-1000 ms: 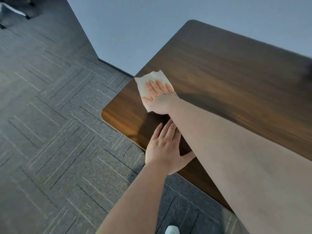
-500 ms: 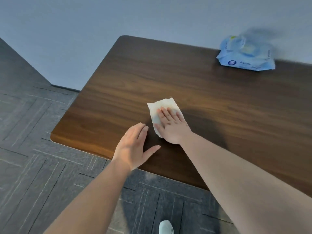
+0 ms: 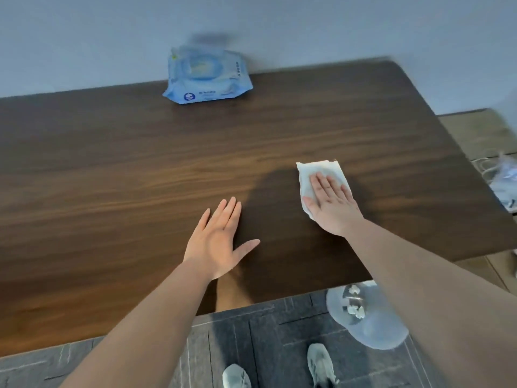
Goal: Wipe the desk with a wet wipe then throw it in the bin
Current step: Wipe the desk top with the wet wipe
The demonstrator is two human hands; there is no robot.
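Our right hand (image 3: 333, 204), flat on the wipe (image 3: 321, 177), has swept from the desk's (image 3: 140, 169) left corner toward its right edge; left hand (image 3: 216, 240) rests open. Wiping is nearly done; bin (image 3: 366, 317) next.

Both forearms are seen bare to the frame edge — no sleeves, watch or rings are worn. The left hand (image 3: 215, 247) and right hand (image 3: 331, 208) are ungloved, w/ short plain nails. Two shoes (image 3: 320, 365) are seen at bottom — light grey-white trainers, laced, approx. matching; details are blurred.
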